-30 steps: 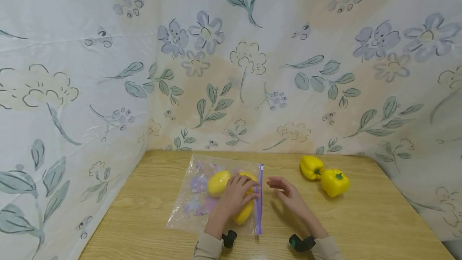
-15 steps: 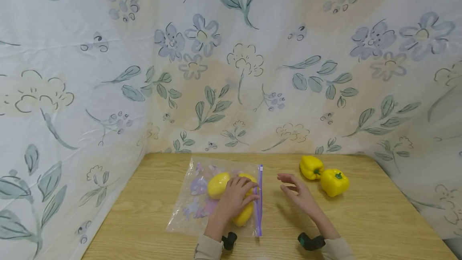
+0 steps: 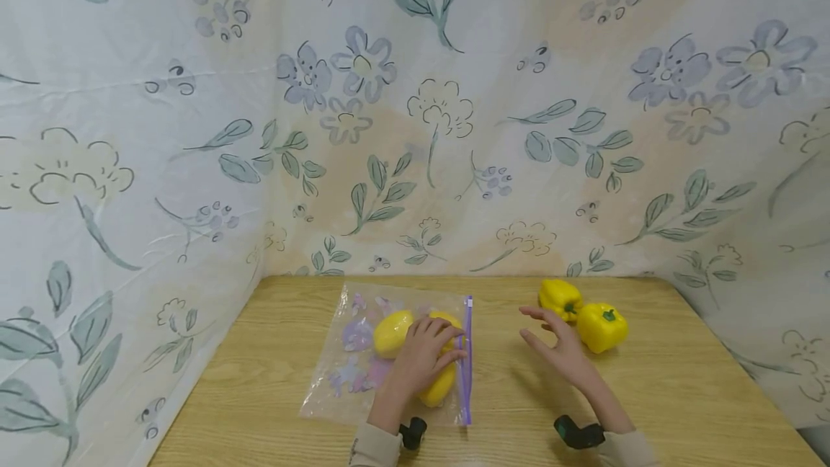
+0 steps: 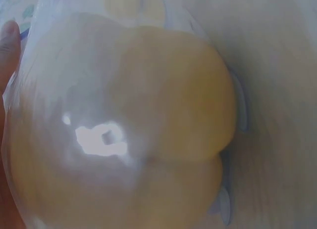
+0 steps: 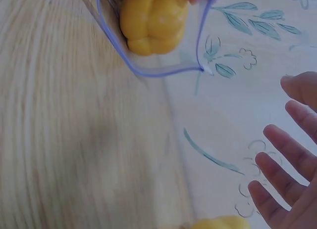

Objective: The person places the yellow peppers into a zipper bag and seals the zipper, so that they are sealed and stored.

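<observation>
A clear zip bag [image 3: 327, 380] with purple printed patterns and a purple zip strip [image 3: 467, 373] lies on the table. Several yellow things fill it, among them a yellow bell pepper [image 5: 153, 23] seen through the parted mouth in the right wrist view. My left hand [image 3: 424, 355] lies over the bag and holds its upper layer at the mouth, partly covering the contents. Lobed yellow shapes [image 4: 188, 100] show through the plastic in the left wrist view. My right hand [image 3: 564, 352], fingers apart and holding nothing, is beside two loose yellow bell peppers [image 3: 601, 328].
The light wooden table [image 3: 687, 388] carries everything. A pale floral cloth [image 3: 454, 164] hangs behind it and along both sides. Each wrist wears a small black camera [image 3: 577, 432]. The second loose pepper [image 3: 559, 299] touches or nearly touches the front one.
My right hand has moved right, away from the bag's mouth toward the loose peppers, and its fingers have spread wider. The left hand and the bag have stayed in place.
</observation>
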The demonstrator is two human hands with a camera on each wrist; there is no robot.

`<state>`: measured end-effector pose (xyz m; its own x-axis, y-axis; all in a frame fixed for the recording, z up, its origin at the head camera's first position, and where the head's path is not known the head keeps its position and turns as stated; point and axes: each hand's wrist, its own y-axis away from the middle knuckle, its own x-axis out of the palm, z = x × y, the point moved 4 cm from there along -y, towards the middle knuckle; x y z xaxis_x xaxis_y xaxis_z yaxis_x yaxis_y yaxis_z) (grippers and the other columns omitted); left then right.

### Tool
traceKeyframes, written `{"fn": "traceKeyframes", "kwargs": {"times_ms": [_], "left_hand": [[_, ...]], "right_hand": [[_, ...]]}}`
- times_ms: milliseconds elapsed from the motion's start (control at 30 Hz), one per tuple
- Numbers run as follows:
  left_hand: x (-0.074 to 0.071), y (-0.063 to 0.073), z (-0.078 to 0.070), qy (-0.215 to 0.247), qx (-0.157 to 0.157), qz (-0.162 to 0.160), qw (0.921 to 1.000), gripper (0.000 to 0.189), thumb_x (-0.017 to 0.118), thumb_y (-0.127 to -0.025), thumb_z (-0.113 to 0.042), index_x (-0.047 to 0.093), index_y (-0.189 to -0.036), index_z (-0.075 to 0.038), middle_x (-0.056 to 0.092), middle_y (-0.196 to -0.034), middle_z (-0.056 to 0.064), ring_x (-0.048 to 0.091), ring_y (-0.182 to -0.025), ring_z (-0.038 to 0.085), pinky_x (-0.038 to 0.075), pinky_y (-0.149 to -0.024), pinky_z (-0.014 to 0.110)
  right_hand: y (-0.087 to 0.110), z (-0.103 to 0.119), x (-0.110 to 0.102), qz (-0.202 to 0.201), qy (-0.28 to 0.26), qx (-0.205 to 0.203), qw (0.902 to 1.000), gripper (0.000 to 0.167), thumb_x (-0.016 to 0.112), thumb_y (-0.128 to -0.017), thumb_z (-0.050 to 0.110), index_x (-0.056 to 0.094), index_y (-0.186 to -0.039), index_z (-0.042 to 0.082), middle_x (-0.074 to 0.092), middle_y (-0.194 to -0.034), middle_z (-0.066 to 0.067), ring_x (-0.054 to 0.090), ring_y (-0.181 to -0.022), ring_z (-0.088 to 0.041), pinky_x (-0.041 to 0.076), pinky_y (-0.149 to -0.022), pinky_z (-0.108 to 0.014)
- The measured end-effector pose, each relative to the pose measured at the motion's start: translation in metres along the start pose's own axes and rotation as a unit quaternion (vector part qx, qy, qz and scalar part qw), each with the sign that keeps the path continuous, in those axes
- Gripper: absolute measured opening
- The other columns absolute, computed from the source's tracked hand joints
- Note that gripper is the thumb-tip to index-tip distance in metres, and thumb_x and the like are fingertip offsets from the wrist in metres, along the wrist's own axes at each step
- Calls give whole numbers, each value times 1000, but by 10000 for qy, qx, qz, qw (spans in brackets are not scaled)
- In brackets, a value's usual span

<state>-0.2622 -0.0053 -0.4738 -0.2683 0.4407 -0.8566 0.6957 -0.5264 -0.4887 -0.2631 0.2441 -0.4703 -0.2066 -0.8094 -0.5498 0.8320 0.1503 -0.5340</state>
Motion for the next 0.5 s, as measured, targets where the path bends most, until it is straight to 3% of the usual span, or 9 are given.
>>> {"fn": "traceKeyframes", "kwargs": {"times_ms": [233, 500], "left_hand": [[0, 1, 0, -6, -44, 13, 10000, 36, 45, -92, -48, 57, -120, -28, 55, -116, -5, 46, -114, 18, 34, -103, 44], [-2, 0, 0, 40, -51, 74, 10000, 37, 44, -92, -49, 57, -119, -27, 55, -116, -5, 46, -114, 18, 33, -103, 44]], "right_hand": [[0, -3, -17, -371, 227, -333, 9985, 37, 68, -83, 6, 59, -119, 9, 59, -119, -8, 45, -111, 1, 34, -87, -8], [0, -3, -40, -698, 340, -710, 9945, 41, 71, -77, -2, 60, -116, 6, 60, -114, -6, 44, -112, 5, 30, -92, -3]]}}
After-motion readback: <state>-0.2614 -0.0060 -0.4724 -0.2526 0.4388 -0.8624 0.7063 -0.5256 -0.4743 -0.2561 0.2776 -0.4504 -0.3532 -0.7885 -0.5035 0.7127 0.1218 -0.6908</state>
